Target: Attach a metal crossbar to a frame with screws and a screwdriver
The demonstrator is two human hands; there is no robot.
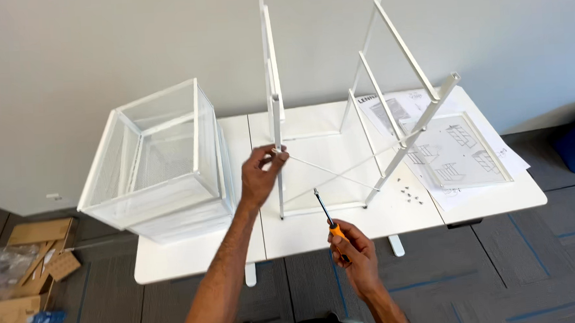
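We stand at desk (194,255) near edge, white metal frame (364,131) upright at desk middle, cross-brace wires (327,172) already strung. Left hand (259,176) fingers pinched shut on brace end at front upright. Right hand (354,253) fingers wrapped around orange-handled screwdriver (326,218), tip clear of frame. Mesh drawers (159,161) stacked at left edge, not yet fitted. Loose screws (408,193) and instruction sheets (457,149) lie at right. Roughly halfway, we judge.

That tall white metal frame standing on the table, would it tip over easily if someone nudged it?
Probably yes. The white frame is tall and made of thin bars, so it looks light and top-heavy. The left hand grips one upright, which likely steadies it. Its thin crossed braces suggest it may wobble or flex sideways until fully fastened.
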